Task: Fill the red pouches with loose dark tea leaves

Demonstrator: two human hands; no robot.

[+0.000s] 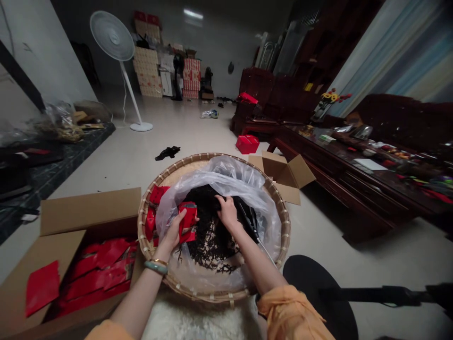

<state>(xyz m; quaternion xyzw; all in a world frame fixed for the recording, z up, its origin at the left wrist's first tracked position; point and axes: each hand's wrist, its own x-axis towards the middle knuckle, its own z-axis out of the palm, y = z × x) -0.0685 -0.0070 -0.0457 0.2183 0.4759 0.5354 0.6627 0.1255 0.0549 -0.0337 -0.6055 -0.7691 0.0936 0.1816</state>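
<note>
Over the round bamboo tray [184,163], both forearms reach forward: the left hand [175,231] grips a red packet [188,219] narrowly, and the right hand [227,211], half open, lies on dark tea leaves [208,222] in a clear plastic bag [215,177]. A hurried tug could spill leaves, or what seem to be black-handled scissors [247,217] beside the bag could tear it.

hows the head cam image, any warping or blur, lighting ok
In the head view, wide-angle warping bends the room outward, leaning the standing fan and the wooden table; the ceiling light makes a small glare; the room looks dim, with deep shadow over the sofa; the left hand, its red packet and the right hand look fairly sharp, without obvious motion blur.
</note>
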